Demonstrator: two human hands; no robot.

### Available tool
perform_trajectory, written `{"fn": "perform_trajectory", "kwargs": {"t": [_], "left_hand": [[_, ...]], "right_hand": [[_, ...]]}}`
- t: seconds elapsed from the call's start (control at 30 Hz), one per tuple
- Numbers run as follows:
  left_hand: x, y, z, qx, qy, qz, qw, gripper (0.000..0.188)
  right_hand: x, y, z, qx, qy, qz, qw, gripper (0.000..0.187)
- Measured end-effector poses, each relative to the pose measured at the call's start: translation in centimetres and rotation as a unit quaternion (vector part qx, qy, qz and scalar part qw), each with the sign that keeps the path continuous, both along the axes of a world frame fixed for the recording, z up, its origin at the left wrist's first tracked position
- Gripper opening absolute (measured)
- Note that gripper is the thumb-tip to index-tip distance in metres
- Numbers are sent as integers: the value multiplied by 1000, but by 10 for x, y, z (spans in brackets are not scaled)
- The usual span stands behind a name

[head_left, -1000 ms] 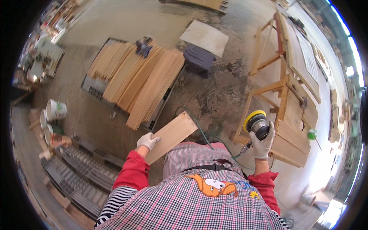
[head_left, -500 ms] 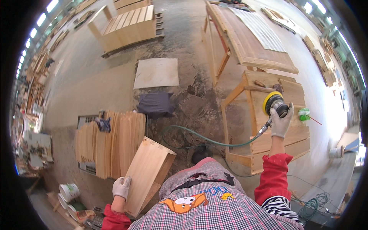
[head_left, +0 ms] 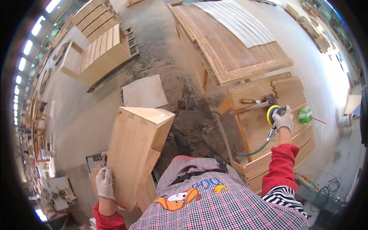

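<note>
My left hand [head_left: 104, 183], in a pale work glove, is closed on the side of a pale wooden drawer box [head_left: 132, 157]. The box is raised and tilted, its jointed corner end pointing away from me. On the right, my gloved right hand [head_left: 284, 120] grips a round air sander [head_left: 274, 114] with a yellow-edged pad. The sander is at the top of a low wooden bench [head_left: 249, 132], its pad facing left; whether it touches the wood I cannot tell. A green air hose [head_left: 250, 154] runs from it toward the left. Beside it lie a mallet [head_left: 270, 100] and a wooden-handled tool [head_left: 251, 101].
A green tub [head_left: 305, 115] with a red stick stands at the bench's right edge. Beyond is a large table [head_left: 245, 61] bearing a white sheet [head_left: 237, 23]. A flat pale sheet [head_left: 145, 92] lies on the floor ahead. Slatted wooden furniture [head_left: 103, 51] stands far left.
My left hand has lifted the drawer box up and forward, over the stacked boards. My right hand has moved the sander slightly down, next to the mallet. The view has turned a little.
</note>
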State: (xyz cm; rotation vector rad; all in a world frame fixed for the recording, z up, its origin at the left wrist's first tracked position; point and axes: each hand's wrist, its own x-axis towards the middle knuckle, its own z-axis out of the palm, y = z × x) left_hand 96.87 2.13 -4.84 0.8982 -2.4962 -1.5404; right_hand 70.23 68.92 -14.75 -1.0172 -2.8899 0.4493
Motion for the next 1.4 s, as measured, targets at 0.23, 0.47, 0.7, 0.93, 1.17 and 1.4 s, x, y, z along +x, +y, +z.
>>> {"fn": "perform_trajectory", "kwargs": {"t": [0.23, 0.47, 0.7, 0.93, 1.17, 1.4], "left_hand": [[-207, -34, 42, -49, -5, -63, 997, 22], [-405, -102, 32, -156, -162, -186, 956, 41], [-576, -130, 2, -232, -176, -319, 902, 57], [-696, -145, -26, -253, -222, -341, 878, 59], [-811, -155, -46, -263, -206, -309, 890, 55], [-912, -177, -100, -233, -238, -301, 893, 57]], "right_hand": [[14, 33, -127, -49, 114, -80, 989, 87], [-42, -23, -115, -237, 190, -237, 923, 86], [-209, -155, -70, -60, 70, -261, 961, 82], [-366, -186, -59, 23, 38, -201, 979, 77], [-527, -176, -48, 90, 77, -43, 992, 73], [-687, -305, -22, -10, 46, 218, 975, 62]]}}
